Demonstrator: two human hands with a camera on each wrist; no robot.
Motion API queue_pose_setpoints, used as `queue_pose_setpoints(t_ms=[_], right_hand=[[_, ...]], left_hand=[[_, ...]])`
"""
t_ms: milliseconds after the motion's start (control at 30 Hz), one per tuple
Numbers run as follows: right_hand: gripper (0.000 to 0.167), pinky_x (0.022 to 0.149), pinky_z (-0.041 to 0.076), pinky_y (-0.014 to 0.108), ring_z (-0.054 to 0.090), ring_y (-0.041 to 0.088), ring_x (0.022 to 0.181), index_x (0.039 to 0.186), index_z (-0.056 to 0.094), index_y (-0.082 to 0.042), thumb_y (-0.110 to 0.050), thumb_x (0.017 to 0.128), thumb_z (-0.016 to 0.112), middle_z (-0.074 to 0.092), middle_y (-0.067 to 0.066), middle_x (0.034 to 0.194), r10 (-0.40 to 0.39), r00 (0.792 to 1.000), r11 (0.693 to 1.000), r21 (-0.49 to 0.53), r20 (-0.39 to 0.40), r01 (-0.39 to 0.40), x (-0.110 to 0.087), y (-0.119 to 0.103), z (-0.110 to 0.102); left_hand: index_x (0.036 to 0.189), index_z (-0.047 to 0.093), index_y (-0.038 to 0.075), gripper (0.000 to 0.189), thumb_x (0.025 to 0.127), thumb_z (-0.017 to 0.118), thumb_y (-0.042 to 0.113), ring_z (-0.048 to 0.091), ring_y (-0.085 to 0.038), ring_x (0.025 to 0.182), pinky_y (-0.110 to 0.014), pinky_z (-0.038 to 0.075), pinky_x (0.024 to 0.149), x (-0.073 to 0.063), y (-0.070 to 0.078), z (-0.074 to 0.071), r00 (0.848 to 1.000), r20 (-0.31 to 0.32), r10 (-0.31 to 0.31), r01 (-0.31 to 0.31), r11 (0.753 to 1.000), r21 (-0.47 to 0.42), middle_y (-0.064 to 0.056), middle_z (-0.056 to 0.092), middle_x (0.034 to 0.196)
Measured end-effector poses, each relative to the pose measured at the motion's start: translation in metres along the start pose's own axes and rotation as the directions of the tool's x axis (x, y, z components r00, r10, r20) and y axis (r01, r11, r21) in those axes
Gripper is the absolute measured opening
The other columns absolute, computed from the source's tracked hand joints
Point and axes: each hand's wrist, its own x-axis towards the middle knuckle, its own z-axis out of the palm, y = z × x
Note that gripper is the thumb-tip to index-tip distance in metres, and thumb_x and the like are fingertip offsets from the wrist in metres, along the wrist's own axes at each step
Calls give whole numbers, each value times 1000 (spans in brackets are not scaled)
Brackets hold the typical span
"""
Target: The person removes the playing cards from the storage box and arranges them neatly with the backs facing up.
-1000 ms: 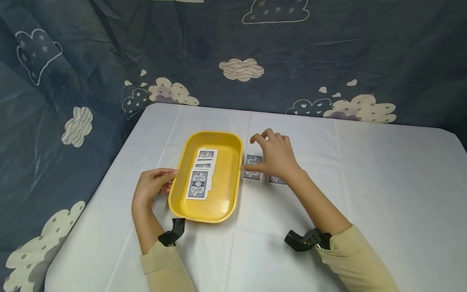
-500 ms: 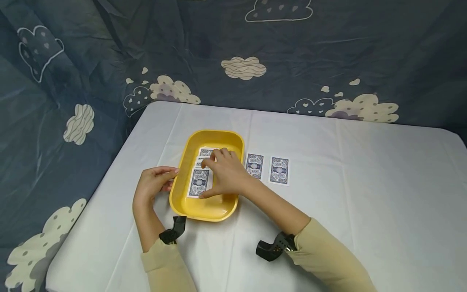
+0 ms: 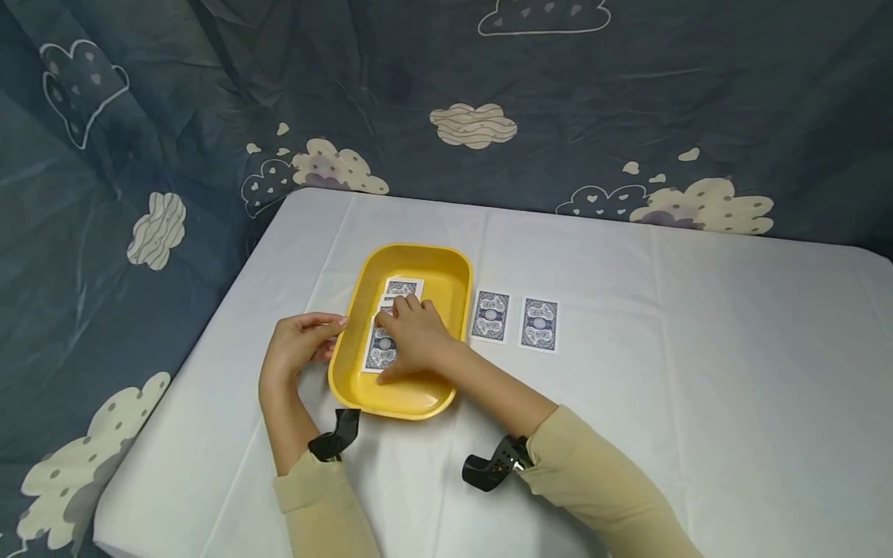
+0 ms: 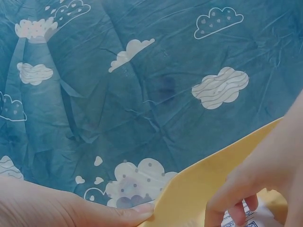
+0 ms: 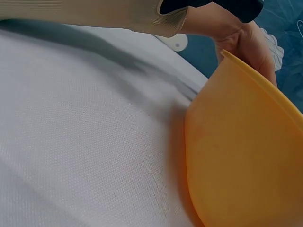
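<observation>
A yellow tray stands on the white-covered table, holding several overlapping playing cards with blue backs up. At the tray's left side my left hand grips the rim; the left wrist view shows its thumb along the edge. My right hand is inside the tray over the cards, fingers bent down at them and thumb by their near end. I cannot tell whether it pinches a card. In the left wrist view, the bent right fingers overlap the cards.
Two more face-down cards lie on the table to the right of the tray, a nearer card and a farther card. A dark cloud-patterned cloth hangs behind the table and along its left side.
My right hand has moved left from over the loose cards into the tray and down onto the cards there. My left hand stays on the rim; the cards show no clear shift.
</observation>
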Motion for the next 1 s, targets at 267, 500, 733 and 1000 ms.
queue_pose_setpoints(t_ms=[267, 500, 733, 1000], right_hand=[[94, 88, 34, 36, 37, 21, 105, 126, 48, -12, -66, 54, 76, 43, 7, 114, 37, 999, 999, 29, -2, -37, 4, 3, 4], [95, 91, 32, 37, 37, 22, 103, 125, 49, -11, -63, 52, 80, 44, 7, 112, 33, 999, 997, 63, 3, -33, 4, 4, 3], [92, 93, 30, 38, 37, 22, 103, 119, 52, -11, -63, 50, 80, 44, 7, 111, 24, 1000, 998, 61, -9, -23, 2, 4, 2], [90, 93, 31, 38, 38, 22, 105, 118, 53, -9, -63, 50, 80, 45, 7, 112, 8, 1000, 999, 53, -18, -7, 2, 3, 3]], left_hand=[[110, 63, -3, 38, 84, 69, 24, 54, -5, 53, -18, 50, 53, 0, 1, 0, 1000, 3, 6, -6, 1000, -13, 6, 59, 65], [111, 63, -2, 39, 83, 69, 24, 53, -4, 52, -17, 50, 53, 1, 2, 1, 1000, -2, -16, 16, 1000, -15, 6, 58, 65], [111, 63, -2, 38, 83, 69, 23, 54, -5, 53, -17, 50, 53, 1, 1, 2, 1000, -5, -12, 12, 1000, -18, 5, 58, 66], [110, 63, -2, 37, 84, 69, 23, 54, -5, 53, -18, 50, 53, 1, 1, 1, 1000, -3, -7, 7, 1000, -16, 6, 59, 66]])
